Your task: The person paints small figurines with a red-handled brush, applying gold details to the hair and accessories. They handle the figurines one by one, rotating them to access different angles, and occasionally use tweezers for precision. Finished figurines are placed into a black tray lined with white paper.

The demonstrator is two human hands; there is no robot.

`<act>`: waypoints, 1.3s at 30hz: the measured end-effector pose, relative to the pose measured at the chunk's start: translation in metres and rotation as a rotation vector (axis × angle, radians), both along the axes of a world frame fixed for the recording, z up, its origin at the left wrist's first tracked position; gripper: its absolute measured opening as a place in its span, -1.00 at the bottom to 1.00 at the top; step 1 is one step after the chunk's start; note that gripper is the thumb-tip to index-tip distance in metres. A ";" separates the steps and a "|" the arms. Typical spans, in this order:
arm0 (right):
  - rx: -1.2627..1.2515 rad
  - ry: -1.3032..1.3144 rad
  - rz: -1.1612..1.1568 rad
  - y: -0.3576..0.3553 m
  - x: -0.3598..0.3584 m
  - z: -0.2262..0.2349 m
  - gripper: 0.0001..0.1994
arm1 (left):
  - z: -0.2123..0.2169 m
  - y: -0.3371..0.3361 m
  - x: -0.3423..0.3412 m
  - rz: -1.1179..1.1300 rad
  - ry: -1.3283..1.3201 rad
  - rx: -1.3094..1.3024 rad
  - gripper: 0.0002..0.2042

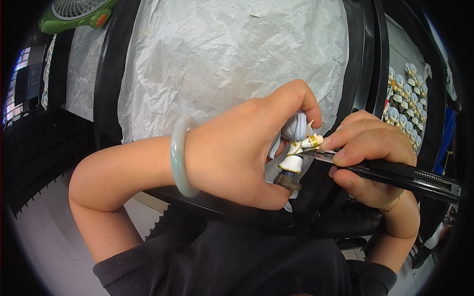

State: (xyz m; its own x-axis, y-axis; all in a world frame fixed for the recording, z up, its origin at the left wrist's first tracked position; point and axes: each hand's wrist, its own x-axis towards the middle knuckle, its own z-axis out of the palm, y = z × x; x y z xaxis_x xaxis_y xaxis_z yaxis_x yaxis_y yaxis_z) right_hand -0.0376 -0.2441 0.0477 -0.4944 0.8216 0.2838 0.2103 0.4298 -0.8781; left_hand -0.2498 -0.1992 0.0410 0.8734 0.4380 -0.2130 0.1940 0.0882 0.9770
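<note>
My left hand (237, 148) is closed around a small toy figure (296, 148) with pale lilac hair, a white and gold outfit and brown boots. A pale green bangle (178, 155) sits on that wrist. My right hand (370, 158) grips a black utility knife (405, 176), its thin blade tip touching the figure's arm. The two hands meet just above the near rim of a black tray. Much of the figure's body is hidden behind my left fingers.
The black tray (111, 74) in front of me is lined with crumpled white paper (222, 54). To the right, another tray holds several rows of similar figures (407, 106). A green fan (79, 15) sits at the top left. Dark crates (39, 148) stand on the left.
</note>
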 end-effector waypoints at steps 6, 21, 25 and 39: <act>0.010 -0.047 0.009 0.001 -0.001 0.002 -0.78 | 0.000 0.000 0.000 0.005 0.033 -0.010 -0.45; -0.001 -0.032 -0.005 0.000 -0.002 0.002 -0.80 | 0.001 0.000 0.000 -0.002 0.046 -0.033 -0.44; 0.010 -0.057 0.002 0.000 -0.001 0.001 -0.79 | 0.002 0.001 0.000 -0.013 0.060 -0.037 -0.43; -0.146 0.074 -0.100 -0.006 0.001 0.001 -0.81 | -0.003 0.002 0.002 0.025 -0.014 0.110 -0.46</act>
State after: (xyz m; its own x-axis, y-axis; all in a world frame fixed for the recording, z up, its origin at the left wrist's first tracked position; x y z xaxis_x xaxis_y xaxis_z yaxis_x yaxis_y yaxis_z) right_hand -0.0366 -0.2505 0.0488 -0.3906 0.9007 0.1902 0.1781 0.2767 -0.9443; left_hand -0.2474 -0.1971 0.0381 0.8644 0.4800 -0.1500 0.1789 -0.0147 0.9838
